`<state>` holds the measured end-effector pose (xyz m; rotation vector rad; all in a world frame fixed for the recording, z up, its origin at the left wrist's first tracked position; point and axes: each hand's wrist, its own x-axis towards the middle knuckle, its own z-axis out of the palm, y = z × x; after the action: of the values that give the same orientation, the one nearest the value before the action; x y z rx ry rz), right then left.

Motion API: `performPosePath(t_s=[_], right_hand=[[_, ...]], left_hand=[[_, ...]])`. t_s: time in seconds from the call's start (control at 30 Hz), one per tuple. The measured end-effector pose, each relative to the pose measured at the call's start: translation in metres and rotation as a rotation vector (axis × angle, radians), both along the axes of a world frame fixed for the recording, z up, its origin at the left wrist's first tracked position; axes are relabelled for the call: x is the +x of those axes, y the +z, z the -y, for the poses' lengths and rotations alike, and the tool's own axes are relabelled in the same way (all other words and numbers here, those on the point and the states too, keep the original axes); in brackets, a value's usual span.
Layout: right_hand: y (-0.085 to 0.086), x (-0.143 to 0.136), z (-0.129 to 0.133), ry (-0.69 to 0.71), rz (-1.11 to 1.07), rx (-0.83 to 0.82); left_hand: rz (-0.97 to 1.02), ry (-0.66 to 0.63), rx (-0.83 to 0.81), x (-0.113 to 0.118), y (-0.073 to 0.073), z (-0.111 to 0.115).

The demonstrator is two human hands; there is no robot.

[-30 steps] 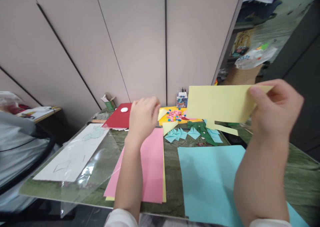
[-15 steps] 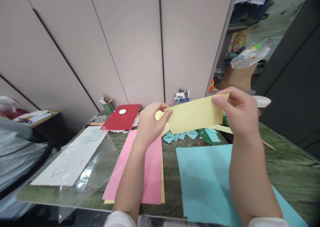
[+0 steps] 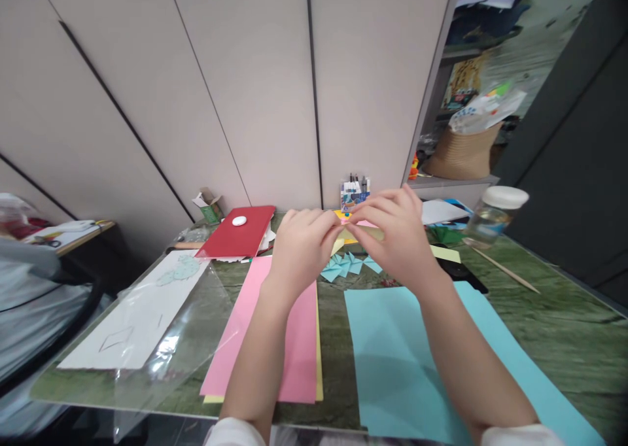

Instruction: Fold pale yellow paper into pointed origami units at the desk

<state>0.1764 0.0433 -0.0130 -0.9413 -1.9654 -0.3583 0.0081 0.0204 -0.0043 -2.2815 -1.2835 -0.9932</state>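
Note:
My left hand (image 3: pixel 303 246) and my right hand (image 3: pixel 392 233) meet fingertip to fingertip above the middle of the table. Both pinch a pale yellow paper (image 3: pixel 364 233), which is mostly hidden behind the fingers. Small folded light-blue paper pieces (image 3: pixel 344 265) lie on the table just beyond and below the hands. A pink sheet (image 3: pixel 299 341) rests on a yellow one under my left forearm. Large light-blue sheets (image 3: pixel 387 361) lie under my right forearm.
On the left are a red folder (image 3: pixel 238 231), a white drawing sheet (image 3: pixel 132 315) and clear plastic film. A lidded jar (image 3: pixel 495 217), a wooden stick (image 3: pixel 507 271) and a dark flat object stand or lie right. A pen box (image 3: pixel 354 194) stands against the cabinet. Someone's sleeve shows far left.
My right hand has moved left to meet my left hand. The yellow paper, stretched between the hands before, is now mostly hidden by the fingers. The jar has come into full view.

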Motion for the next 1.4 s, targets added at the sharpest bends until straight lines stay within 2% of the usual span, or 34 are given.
performPosePath(t_s=[0.2,0.37,0.47,0.6,0.67,0.77,0.83,0.97,1.03,1.13,1.23,1.4], right_hand=[[-0.001,-0.001,0.003,0.063,0.017,0.019],[0.002,0.0,0.005,0.083,0.054,-0.012],[0.002,0.012,-0.004,-0.002,0.056,-0.009],[-0.007,0.048,-0.035,-0.199,0.12,-0.042],[-0.011,0.067,-0.05,-0.304,0.138,-0.097],[-0.009,0.08,-0.054,-0.396,0.034,-0.154],[-0.002,0.074,-0.043,-0.356,-0.069,-0.115],[0.013,0.045,-0.009,-0.053,-0.118,-0.005],[0.015,0.034,0.0,0.024,-0.083,0.0],[0.015,0.029,0.001,0.067,-0.094,0.034],[0.014,0.039,-0.003,0.106,-0.149,0.032],[0.018,0.059,0.002,0.107,-0.096,-0.038]], left_hand=[[-0.031,-0.049,-0.015,-0.003,0.003,0.006],[-0.147,-0.033,0.13,-0.005,0.001,0.0],[-0.115,-0.02,0.236,-0.016,0.003,0.0],[0.182,-0.008,0.324,-0.048,0.009,0.011],[0.326,0.068,0.374,-0.064,0.012,0.018],[0.368,0.153,0.346,-0.077,0.014,0.022],[0.342,0.133,0.317,-0.074,0.015,0.02],[0.221,0.032,0.212,-0.05,0.013,0.014],[0.182,-0.047,0.189,-0.039,0.011,0.011],[0.256,-0.124,0.214,-0.03,0.007,0.007],[0.326,-0.165,0.198,-0.03,0.005,0.003],[0.282,-0.191,0.09,-0.036,0.008,0.001]])
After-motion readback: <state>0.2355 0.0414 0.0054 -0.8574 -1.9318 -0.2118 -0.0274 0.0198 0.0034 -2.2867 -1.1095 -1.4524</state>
